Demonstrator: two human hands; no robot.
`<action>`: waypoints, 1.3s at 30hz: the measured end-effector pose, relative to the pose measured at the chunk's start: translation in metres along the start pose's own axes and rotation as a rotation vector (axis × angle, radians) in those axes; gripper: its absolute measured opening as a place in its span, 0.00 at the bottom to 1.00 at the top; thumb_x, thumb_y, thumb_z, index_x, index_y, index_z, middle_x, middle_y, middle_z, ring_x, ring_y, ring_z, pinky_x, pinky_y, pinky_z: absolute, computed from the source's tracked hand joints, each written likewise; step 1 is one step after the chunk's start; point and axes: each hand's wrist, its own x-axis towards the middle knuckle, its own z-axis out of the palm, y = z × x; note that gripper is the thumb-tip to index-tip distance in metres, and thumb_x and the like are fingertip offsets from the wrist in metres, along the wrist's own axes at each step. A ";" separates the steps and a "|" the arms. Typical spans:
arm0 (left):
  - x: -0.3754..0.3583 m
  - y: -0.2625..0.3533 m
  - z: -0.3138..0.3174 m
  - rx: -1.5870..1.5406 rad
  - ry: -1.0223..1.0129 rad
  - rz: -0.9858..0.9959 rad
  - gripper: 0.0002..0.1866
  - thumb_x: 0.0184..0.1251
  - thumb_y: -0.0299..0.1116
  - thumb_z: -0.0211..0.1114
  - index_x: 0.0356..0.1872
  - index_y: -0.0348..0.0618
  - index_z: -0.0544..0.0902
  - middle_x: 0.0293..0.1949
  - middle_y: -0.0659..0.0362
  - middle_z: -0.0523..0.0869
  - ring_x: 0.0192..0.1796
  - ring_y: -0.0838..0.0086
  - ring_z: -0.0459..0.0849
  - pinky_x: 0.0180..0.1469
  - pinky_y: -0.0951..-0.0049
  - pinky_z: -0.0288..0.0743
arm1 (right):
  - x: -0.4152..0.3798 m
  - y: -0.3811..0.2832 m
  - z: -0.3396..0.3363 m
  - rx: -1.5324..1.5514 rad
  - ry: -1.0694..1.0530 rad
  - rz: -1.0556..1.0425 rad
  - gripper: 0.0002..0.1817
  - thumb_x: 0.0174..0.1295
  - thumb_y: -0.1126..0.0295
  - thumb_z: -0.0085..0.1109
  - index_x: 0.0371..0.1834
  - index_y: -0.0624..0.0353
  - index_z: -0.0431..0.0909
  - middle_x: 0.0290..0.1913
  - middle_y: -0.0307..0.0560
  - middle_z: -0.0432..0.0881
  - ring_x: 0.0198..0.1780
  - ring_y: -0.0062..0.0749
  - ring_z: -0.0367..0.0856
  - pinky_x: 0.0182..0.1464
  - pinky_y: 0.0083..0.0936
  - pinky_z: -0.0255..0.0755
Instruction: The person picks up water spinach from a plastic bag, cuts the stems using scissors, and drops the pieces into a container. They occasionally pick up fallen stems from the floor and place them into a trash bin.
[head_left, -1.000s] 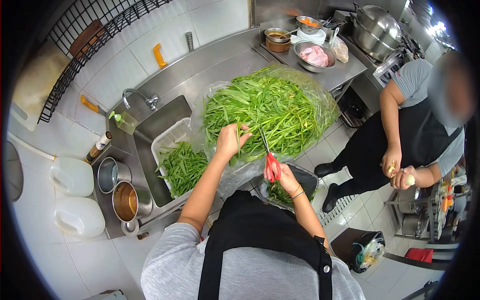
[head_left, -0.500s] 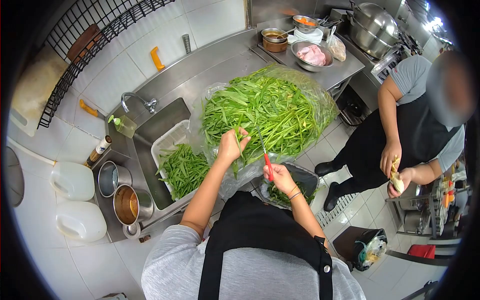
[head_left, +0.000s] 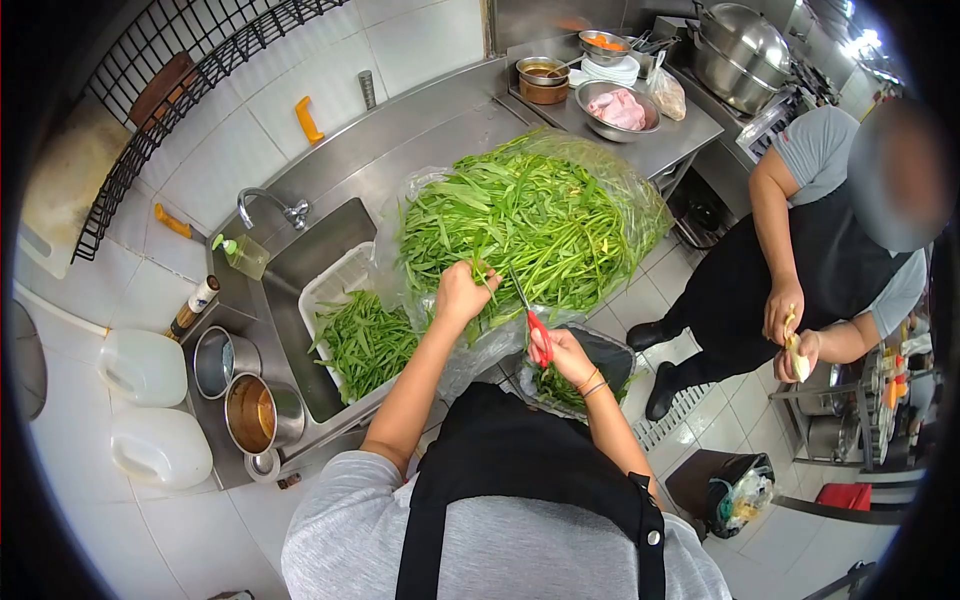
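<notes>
Left hand (head_left: 462,294) is pinching green stems (head_left: 479,268), presumably steadying them; right hand (head_left: 565,357) is gripping red-handled scissors (head_left: 536,329), angling blades (head_left: 521,290) toward 11 o'clock for close stem access.

My apron (head_left: 500,450) is plain black over a heathered grey shirt (head_left: 540,550), and the scissors (head_left: 538,338) in my right hand (head_left: 566,358) have red handles and silver-grey blades. The heap of greens (head_left: 520,225) past my left hand (head_left: 463,294) mixes bright leaf green with paler yellow-green stems, while the basket (head_left: 318,297) at the sink's (head_left: 300,290) right edge is white, the sink itself silver-grey. I have orange and dark bands (head_left: 592,383) round my right wrist.
</notes>
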 end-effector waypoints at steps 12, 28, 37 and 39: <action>-0.011 -0.011 -0.013 -0.126 0.123 0.181 0.14 0.46 0.38 0.72 0.30 0.41 0.80 0.30 0.52 0.80 0.33 0.61 0.81 0.38 0.65 0.73 | -0.016 -0.008 -0.005 -0.028 -0.069 0.087 0.15 0.59 0.59 0.61 0.24 0.61 0.78 0.20 0.30 0.73 0.23 0.11 0.66 0.26 0.13 0.61; -0.015 -0.062 -0.088 -0.825 0.157 -0.182 0.04 0.65 0.28 0.57 0.37 0.41 0.77 0.31 0.59 0.84 0.31 0.81 0.80 0.30 0.80 0.74 | 0.003 -0.022 0.014 -0.035 -0.175 -0.044 0.14 0.62 0.62 0.56 0.24 0.60 0.74 0.23 0.32 0.73 0.26 0.13 0.68 0.30 0.13 0.62; -0.046 0.032 -0.109 -0.968 -0.355 -0.073 0.05 0.60 0.29 0.59 0.36 0.42 0.76 0.27 0.65 0.79 0.30 0.83 0.78 0.31 0.83 0.70 | 0.052 -0.069 0.059 0.301 -0.055 -0.700 0.26 0.58 0.47 0.56 0.47 0.56 0.63 0.45 0.40 0.62 0.58 0.34 0.67 0.52 0.27 0.61; -0.042 0.030 -0.105 -0.947 -0.515 -0.026 0.08 0.60 0.30 0.60 0.40 0.41 0.76 0.33 0.61 0.82 0.31 0.84 0.76 0.34 0.83 0.69 | 0.054 -0.073 0.073 0.404 -0.120 -0.540 0.27 0.60 0.45 0.52 0.49 0.55 0.63 0.43 0.38 0.62 0.51 0.28 0.68 0.48 0.22 0.64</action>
